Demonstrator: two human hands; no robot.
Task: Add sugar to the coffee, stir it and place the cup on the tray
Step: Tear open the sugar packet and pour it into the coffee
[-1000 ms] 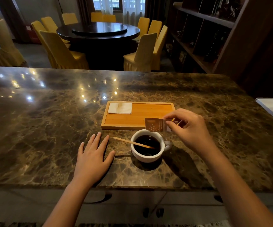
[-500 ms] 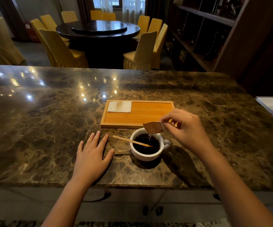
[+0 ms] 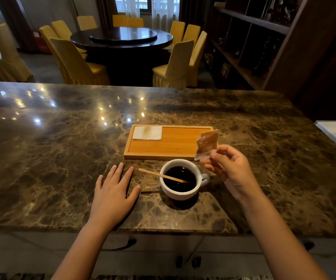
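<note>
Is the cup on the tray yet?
No, the cup stands on the counter just in front of the tray, not on it.

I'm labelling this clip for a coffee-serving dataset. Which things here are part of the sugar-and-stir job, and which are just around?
Part of the job:
sugar packet, pinched in the right hand
cup of coffee
wooden stirrer
wooden tray

Just around:
white napkin on the tray
round dining table
yellow chairs
shelving

Glossy brown veined marble counter mirrors lamps; matt rectangular pale wooden tray; smooth white glazed ceramic cup.
</note>
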